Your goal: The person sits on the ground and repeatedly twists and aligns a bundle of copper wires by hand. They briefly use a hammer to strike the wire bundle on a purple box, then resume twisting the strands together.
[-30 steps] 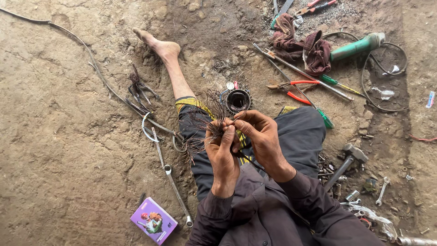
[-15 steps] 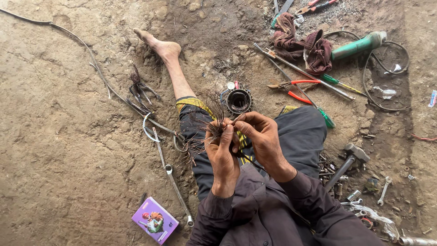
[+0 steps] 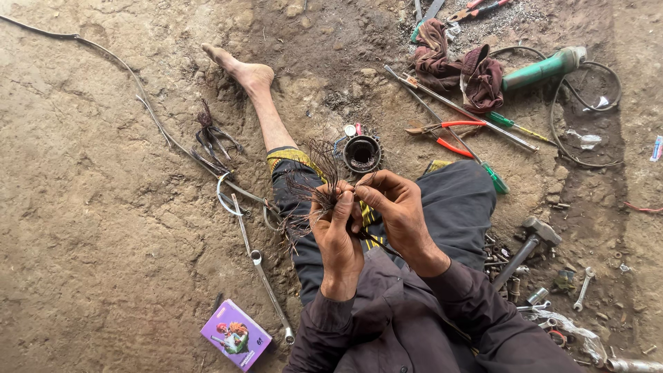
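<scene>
I sit on a dirt floor with one bare leg stretched out. My left hand (image 3: 336, 231) grips a bundle of thin dark copper wire strands (image 3: 312, 186) that fan out upward and to the left. My right hand (image 3: 388, 207) pinches strands of the same bundle at its top, fingertips touching the left hand's fingers. Just beyond the hands a round black metal stator-like ring (image 3: 362, 152) lies on the ground beside my knee.
A long wrench (image 3: 266, 283) and a purple box (image 3: 235, 335) lie at lower left. Red-handled pliers (image 3: 442, 135), screwdrivers (image 3: 494, 176), a maroon rag (image 3: 456, 65) and a green power tool (image 3: 545, 68) lie at upper right. A hammer (image 3: 525, 249) and small metal parts sit at right.
Both hands stay together on the wire bundle; the fingers have shifted slightly as the strands are worked. Nothing else has moved.
</scene>
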